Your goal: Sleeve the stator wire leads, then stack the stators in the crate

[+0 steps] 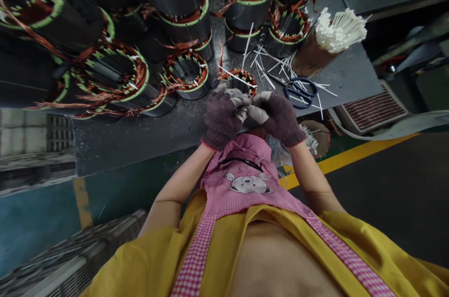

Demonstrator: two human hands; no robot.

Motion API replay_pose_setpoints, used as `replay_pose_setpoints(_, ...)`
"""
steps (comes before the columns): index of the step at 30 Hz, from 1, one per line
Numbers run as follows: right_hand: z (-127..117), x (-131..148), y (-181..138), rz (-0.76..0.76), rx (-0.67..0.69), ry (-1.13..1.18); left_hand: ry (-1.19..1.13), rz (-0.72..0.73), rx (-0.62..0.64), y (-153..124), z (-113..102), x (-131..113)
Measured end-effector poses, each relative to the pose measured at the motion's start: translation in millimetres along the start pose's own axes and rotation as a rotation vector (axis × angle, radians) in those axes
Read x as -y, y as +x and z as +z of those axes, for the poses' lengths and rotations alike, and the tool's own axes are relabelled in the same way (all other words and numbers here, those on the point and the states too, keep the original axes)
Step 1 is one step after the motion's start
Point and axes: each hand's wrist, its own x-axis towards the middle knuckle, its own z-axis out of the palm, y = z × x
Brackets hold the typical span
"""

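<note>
At the near edge of the bench, a small motor stator with copper windings stands in front of me. My left hand, in a dark knitted glove with grey-wrapped fingers, is closed at its near left rim. My right hand, gloved alike, is pinched at the near right rim, fingertips against the left hand's. Whatever lies between the fingers is hidden. One white cable tie lies slantwise across the stator's top, and another white tie sticks up behind it. Dark-handled scissors rest right of my right hand.
Larger stators with copper leads crowd the bench's left and back, some stacked. Loose white ties are scattered beyond the scissors, beside a brown container full of ties. Below the bench edge at right is another round container with white pieces.
</note>
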Motion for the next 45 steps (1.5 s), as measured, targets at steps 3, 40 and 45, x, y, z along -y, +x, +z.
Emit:
replay_pose_setpoints(3, -5, 8, 3, -0.086, -0.050, -0.139, 0.047, -0.046, 0.033, 4, 3, -4)
replay_pose_setpoints(40, -15, -6, 41, 0.063, 0.062, 0.109, 0.111, -0.287, -0.119, 7, 14, -25)
replay_pose_setpoints(45, -30, 16, 40, 0.172, 0.061, 0.409, 0.186, -0.265, -0.161, 0, 0, -34)
